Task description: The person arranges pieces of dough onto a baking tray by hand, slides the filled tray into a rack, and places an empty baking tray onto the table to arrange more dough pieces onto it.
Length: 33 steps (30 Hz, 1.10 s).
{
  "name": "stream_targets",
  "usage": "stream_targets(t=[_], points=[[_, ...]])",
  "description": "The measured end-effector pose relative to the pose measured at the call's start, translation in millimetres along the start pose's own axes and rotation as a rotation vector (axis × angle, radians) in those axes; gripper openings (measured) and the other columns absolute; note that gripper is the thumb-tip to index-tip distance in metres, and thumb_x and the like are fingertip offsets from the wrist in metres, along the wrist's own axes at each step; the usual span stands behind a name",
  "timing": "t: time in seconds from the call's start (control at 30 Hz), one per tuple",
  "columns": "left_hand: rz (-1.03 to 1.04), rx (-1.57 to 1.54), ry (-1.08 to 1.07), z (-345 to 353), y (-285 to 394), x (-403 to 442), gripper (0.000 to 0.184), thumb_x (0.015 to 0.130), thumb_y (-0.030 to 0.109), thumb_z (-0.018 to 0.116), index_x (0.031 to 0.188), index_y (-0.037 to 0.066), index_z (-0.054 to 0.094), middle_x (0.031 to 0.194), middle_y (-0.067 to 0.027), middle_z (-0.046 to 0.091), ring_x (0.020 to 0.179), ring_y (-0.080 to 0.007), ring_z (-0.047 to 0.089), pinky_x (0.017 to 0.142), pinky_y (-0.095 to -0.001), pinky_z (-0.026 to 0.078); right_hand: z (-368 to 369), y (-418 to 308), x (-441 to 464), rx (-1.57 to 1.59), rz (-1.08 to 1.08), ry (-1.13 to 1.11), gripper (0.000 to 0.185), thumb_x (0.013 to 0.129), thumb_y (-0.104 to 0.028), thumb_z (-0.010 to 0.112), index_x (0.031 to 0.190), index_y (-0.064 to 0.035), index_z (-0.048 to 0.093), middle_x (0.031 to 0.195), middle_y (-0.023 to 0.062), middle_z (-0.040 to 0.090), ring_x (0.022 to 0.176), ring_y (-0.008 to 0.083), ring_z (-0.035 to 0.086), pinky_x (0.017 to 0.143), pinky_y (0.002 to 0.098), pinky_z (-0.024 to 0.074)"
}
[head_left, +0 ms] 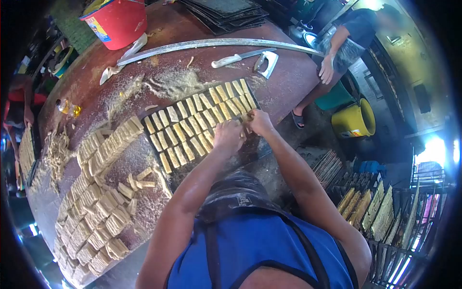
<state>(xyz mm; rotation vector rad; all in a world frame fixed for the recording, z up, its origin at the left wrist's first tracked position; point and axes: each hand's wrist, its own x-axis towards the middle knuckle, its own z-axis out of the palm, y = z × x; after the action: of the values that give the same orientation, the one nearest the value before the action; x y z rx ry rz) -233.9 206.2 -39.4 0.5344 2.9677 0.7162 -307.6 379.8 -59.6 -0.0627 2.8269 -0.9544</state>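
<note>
Rows of pale dough sticks (195, 123) lie side by side on a dark flat baking tray (181, 169) at the table's near edge. Over the tray's lower right part, my left hand (227, 138) is closed with its fingers curled down; what sits in them is hidden. My right hand (260, 122) is beside it at the tray's right edge, its fingers pinched at the end of a row, where a bit of a dough stick shows. Left of the tray, many cut dough sticks (96, 207) are heaped in stacks on the floured table (288, 96).
A long metal straightedge (207, 44), a knife (236, 59) and a white-handled scraper (266, 64) lie beyond the tray. A red bucket (120, 24) and stacked dark trays (226, 14) stand farther back. Another person (356, 33) sits at right, near a yellow bucket (354, 119). Filled trays (375, 212) stand in a rack.
</note>
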Motion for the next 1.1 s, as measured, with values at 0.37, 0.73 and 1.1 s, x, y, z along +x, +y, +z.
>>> stream_targets(t=[0.37,0.73,1.1], points=[[-0.077,-0.033,0.188,18.6,17.3,12.7,0.046,0.076,0.034,0.077,0.116,0.013,0.067,0.118,-0.0071,0.061,0.116,-0.0279,0.055,0.1,-0.047,0.04,-16.9,21.0,6.5,-0.067,-0.145,0.062,0.043,0.075,-0.03,0.082,0.104,-0.0017,0.068,0.091,0.0181,0.073,0.087,0.0321,0.072,0.079,0.0391,0.056],[-0.144,-0.044,0.295,35.5,32.8,20.3,0.048,0.071,0.032,0.081,0.114,0.014,0.068,0.118,-0.0077,0.063,0.117,-0.0265,0.056,0.1,-0.0467,0.038,-34.9,40.3,13.6,0.106,-0.191,-0.053,0.029,0.08,-0.028,0.077,0.096,-0.0036,0.072,0.091,0.0172,0.072,0.087,0.0341,0.07,0.078,0.041,0.0552],[-0.335,-0.053,0.152,24.3,38.1,29.1,0.045,0.078,0.037,0.075,0.117,0.016,0.068,0.121,-0.0067,0.063,0.122,-0.0249,0.053,0.108,-0.0465,0.032,-30.6,7.8,5.8,-0.136,-0.195,-0.128,0.034,0.079,-0.023,0.074,0.102,-0.0015,0.063,0.098,0.0256,0.067,0.096,0.0453,0.066,0.085,0.0503,0.0542]])
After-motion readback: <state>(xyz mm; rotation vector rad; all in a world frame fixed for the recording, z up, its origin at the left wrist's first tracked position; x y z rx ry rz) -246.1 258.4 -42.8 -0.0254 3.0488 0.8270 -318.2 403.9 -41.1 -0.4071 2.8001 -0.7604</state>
